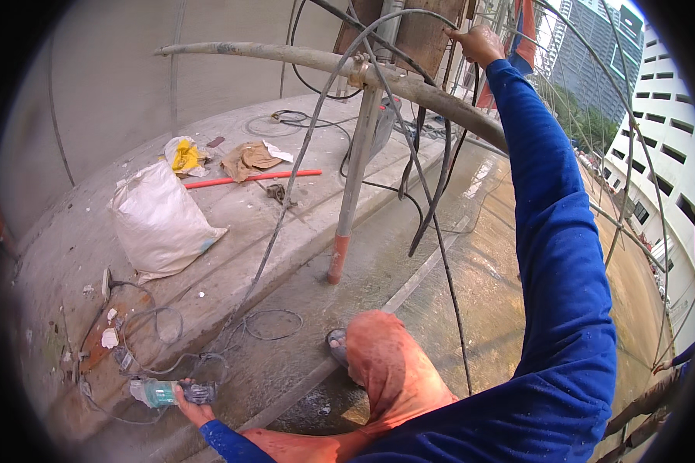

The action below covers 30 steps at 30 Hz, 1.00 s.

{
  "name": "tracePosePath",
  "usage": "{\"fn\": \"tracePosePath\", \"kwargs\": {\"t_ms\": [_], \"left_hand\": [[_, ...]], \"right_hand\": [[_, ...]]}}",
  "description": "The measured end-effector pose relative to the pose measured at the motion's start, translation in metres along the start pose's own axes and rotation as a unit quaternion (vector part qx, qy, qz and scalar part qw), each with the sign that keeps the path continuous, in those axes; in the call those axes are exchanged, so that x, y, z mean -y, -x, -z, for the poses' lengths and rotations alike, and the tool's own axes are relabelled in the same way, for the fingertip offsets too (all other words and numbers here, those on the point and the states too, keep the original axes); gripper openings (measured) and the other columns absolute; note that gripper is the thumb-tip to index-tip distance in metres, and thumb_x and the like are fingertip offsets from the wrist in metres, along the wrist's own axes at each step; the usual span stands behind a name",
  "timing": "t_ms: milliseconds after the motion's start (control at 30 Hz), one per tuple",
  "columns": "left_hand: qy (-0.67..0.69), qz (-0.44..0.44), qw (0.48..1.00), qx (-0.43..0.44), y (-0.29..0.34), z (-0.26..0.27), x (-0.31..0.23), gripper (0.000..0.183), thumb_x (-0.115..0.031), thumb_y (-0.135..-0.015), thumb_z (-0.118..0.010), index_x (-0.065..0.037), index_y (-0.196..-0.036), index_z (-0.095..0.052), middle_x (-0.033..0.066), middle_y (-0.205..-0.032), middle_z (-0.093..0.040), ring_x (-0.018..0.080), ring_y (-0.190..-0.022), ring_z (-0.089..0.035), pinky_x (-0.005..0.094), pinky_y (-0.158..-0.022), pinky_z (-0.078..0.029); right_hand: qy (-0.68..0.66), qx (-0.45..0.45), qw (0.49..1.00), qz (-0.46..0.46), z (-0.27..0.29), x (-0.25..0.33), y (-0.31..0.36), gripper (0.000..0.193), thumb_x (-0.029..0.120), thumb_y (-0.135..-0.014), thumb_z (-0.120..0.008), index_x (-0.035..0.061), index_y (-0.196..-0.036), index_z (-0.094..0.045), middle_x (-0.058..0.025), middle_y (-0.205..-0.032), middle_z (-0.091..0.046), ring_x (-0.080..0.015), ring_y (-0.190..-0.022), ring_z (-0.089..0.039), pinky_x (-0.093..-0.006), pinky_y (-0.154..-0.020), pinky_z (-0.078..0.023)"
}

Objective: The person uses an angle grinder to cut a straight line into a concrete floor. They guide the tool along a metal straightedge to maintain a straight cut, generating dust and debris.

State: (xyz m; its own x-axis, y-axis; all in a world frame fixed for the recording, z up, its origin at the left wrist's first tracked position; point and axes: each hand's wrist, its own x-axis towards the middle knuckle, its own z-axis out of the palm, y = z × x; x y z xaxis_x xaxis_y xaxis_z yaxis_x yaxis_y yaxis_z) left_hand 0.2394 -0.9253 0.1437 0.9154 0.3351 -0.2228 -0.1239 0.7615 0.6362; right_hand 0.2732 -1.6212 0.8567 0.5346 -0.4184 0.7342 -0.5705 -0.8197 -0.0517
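Low at the left, my left hand [194, 405] is wrapped around a dusty teal power tool [162, 393] with a dark rear end, held just above the concrete. Its exact kind is unclear. A thin cord [156, 309] lies in loops beside it. My right hand [479, 46] is raised high near the scaffold, fingers closed on a grey cable [409, 11]. That cable arcs left over the scaffold pipe [286, 52] and runs down toward the ledge. My orange-clad knee [390, 347] is bent between the two arms.
A white sack [158, 224], an orange-red rod [255, 178] and brown paper [247, 160] lie on the concrete ledge. An upright post [354, 185] stands ahead on wet floor. Dark cables [432, 204] hang from the pipe. At the right edge another person's hand [662, 366] shows.
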Motion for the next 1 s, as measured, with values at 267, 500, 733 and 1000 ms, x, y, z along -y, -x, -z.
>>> {"fn": "tracePosePath", "kwargs": {"t_ms": [267,500,733,1000], "left_hand": [[-0.017,-0.012,1.0,-0.021,0.011,-0.007,-0.005,0.032,-0.025,-0.089,-0.067,-0.001,-0.109,-0.059,0.0095,-0.101,-0.064,0.0222,-0.093,-0.062,0.0373,-0.086,-0.051],[0.007,-0.013,0.999,-0.034,0.008,-0.005,-0.006,0.03,-0.023,-0.09,-0.066,0.0,-0.109,-0.059,0.0096,-0.099,-0.064,0.0219,-0.092,-0.062,0.0364,-0.086,-0.051],[0.02,-0.009,0.999,-0.027,0.002,0.003,-0.003,0.028,-0.022,-0.091,-0.066,-0.001,-0.108,-0.059,0.009,-0.099,-0.064,0.0218,-0.092,-0.062,0.0365,-0.085,-0.051],[0.021,-0.004,0.999,-0.028,0.005,-0.005,0.002,0.029,-0.022,-0.091,-0.066,-0.001,-0.109,-0.059,0.0086,-0.1,-0.065,0.0221,-0.094,-0.063,0.038,-0.085,-0.052]], "right_hand": [[0.004,0.137,0.987,0.083,-0.049,0.023,0.021,0.049,0.049,-0.077,-0.074,-0.0004,-0.083,-0.074,-0.0161,-0.076,-0.071,-0.0309,-0.077,-0.071,-0.0397,-0.072,-0.055],[0.005,-0.056,0.977,0.205,-0.045,0.052,0.083,0.035,0.028,-0.074,-0.075,0.0008,-0.093,-0.064,-0.0216,-0.081,-0.068,-0.0387,-0.084,-0.067,-0.048,-0.075,-0.051],[0.035,-0.04,0.935,0.351,-0.074,0.103,0.147,0.011,0.009,-0.083,-0.056,0.0044,-0.093,-0.056,-0.0196,-0.075,-0.066,-0.0401,-0.073,-0.067,-0.0488,-0.066,-0.053],[0.195,0.069,0.831,0.517,-0.112,0.172,0.186,0.012,0.013,-0.082,-0.06,0.0085,-0.079,-0.071,-0.0109,-0.076,-0.071,-0.0292,-0.074,-0.071,-0.0404,-0.06,-0.056]]}}
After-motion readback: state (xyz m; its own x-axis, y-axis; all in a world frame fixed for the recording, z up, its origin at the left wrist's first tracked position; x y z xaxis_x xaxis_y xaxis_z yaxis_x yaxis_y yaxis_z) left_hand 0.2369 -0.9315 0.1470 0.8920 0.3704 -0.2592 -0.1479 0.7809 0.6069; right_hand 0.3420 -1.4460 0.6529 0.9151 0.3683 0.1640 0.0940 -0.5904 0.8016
